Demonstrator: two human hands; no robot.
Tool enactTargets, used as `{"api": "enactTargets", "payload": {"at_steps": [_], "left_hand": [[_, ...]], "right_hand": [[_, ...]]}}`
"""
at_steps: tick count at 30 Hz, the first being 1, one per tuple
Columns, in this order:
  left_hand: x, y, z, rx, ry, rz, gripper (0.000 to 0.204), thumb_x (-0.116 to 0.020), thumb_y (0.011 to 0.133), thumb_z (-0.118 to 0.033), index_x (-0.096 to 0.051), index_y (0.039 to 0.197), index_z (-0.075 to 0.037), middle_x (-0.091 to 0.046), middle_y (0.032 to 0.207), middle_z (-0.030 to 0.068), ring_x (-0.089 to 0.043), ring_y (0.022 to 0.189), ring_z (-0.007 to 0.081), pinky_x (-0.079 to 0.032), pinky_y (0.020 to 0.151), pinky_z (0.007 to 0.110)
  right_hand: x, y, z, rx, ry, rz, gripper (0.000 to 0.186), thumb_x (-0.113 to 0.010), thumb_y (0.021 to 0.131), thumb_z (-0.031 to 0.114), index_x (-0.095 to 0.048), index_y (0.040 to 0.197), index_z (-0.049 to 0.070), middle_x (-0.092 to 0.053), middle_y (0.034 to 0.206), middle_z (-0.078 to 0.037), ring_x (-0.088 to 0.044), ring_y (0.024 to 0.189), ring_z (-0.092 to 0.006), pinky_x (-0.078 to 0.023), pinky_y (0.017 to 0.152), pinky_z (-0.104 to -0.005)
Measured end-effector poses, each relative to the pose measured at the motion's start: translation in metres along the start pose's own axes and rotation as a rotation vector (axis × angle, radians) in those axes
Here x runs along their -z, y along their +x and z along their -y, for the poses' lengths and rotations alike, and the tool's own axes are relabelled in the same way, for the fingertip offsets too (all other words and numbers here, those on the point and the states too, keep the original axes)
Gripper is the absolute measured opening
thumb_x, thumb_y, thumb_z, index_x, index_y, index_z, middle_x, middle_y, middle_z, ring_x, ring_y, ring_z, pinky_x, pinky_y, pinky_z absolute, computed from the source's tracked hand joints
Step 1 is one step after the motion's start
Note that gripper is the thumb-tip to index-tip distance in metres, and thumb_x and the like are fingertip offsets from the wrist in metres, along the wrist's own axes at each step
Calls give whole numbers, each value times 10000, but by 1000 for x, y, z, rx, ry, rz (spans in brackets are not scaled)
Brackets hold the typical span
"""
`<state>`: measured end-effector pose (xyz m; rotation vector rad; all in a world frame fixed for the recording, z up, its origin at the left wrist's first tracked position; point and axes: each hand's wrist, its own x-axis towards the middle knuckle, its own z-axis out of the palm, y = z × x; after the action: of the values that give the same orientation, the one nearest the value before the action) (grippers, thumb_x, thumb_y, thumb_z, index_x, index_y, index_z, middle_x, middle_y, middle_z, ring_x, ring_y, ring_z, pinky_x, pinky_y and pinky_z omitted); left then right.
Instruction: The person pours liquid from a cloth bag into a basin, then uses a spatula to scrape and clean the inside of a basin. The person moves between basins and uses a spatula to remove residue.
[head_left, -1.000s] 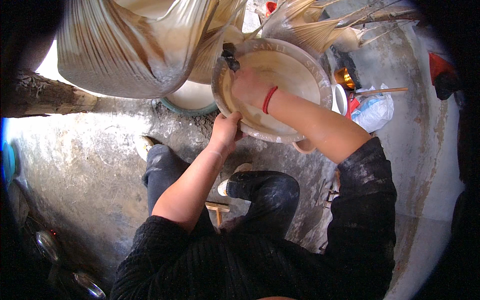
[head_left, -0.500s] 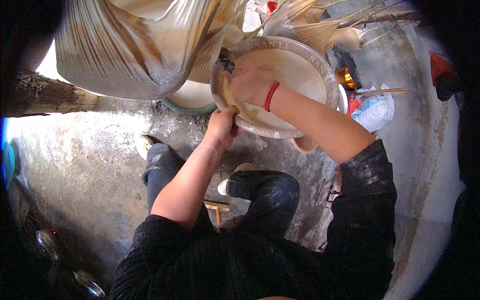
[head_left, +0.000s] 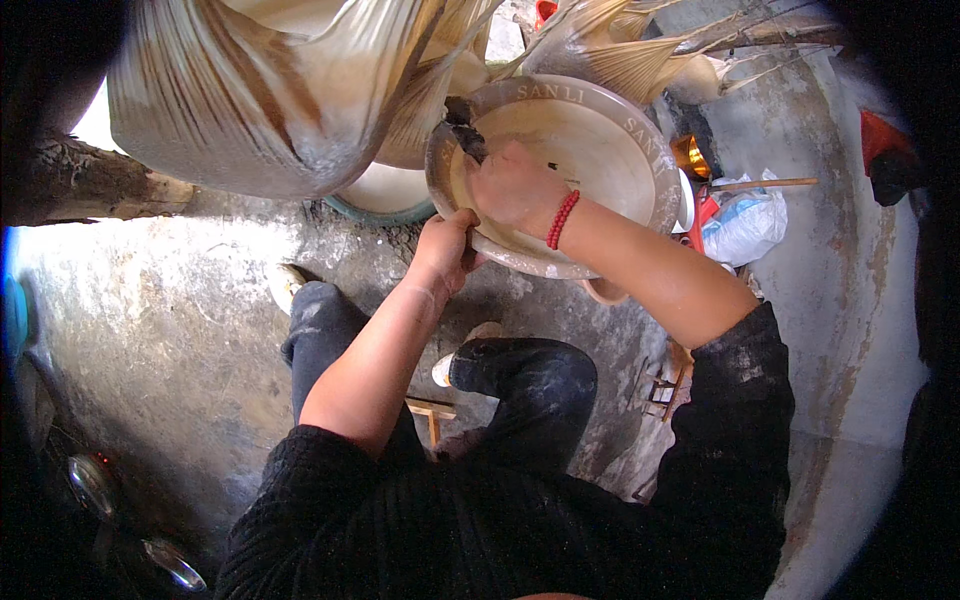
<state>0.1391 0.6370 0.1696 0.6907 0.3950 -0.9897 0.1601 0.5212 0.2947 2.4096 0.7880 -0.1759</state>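
Observation:
A wide grey-brown basin is tilted towards me at the upper middle, its inside coated pale with brownish streaks. My left hand grips the near left rim, thumb on top and fingers underneath. Inside the basin, my right hand, with red beads at the wrist, is curled near the left wall. A dark ragged piece lies over the rim there and reaches to the right fingers, which are blurred; what they hold I cannot make out. Left of the basin hangs a wet, stained cloth sling.
Beneath the sling stands a green-rimmed tub with pale contents. A log juts in at left. More gathered cloth is tied behind the basin. At right lie a white plastic bag, a stick and a gold-coloured container.
My right hand has shifted slightly right and towards me inside the basin. More of the dark piece shows beside its fingers. My left hand keeps its grip on the rim.

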Motion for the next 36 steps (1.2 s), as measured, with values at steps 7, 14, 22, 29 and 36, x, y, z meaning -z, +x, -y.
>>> {"api": "enactTargets", "payload": {"at_steps": [7, 14, 22, 29, 36], "left_hand": [[-2, 3, 5, -8, -48, 34, 222, -560, 957, -165, -572, 1139, -38, -662, 888, 75, -636, 652, 187, -520, 524, 324], [2, 0, 4, -11, 194, -32, 285, -575, 964, -197, -584, 1195, -29, -663, 908, 89, -635, 652, 196, -544, 556, 328], [-3, -2, 2, -35, 222, -9, 319, -601, 941, -206, -578, 1207, -33, -654, 905, 81, -634, 675, 192, -563, 599, 357], [1, 1, 8, -59, 181, 20, 330, -606, 937, -186, -561, 1223, -27, -660, 938, 91, -642, 701, 195, -575, 637, 369], [-1, 2, 13, -108, 181, -39, 341, -594, 932, -138, -547, 1246, -16, -667, 949, 107, -649, 709, 191, -584, 625, 375]], "right_hand": [[23, -38, -4, -191, 83, -117, 275, -577, 887, 172, -686, 1121, 76, -686, 747, -66, -667, 643, -267, -500, 612, -407], [12, -35, -59, -458, 145, -276, 365, -682, 870, 193, -695, 1230, 132, -727, 866, -115, -711, 766, -295, -560, 678, -426], [-9, -78, -83, -860, 764, -515, 294, -747, 851, 184, -731, 1098, 25, -745, 905, -161, -723, 798, -246, -547, 743, -338], [-21, -160, -70, -977, 823, -154, 290, -779, 852, 215, -733, 1013, -22, -747, 835, -134, -694, 753, -167, -533, 710, -325], [-51, -185, -56, -1098, 863, -92, 317, -776, 829, 257, -727, 954, -30, -726, 856, -202, -702, 801, -283, -535, 747, -397]]}}
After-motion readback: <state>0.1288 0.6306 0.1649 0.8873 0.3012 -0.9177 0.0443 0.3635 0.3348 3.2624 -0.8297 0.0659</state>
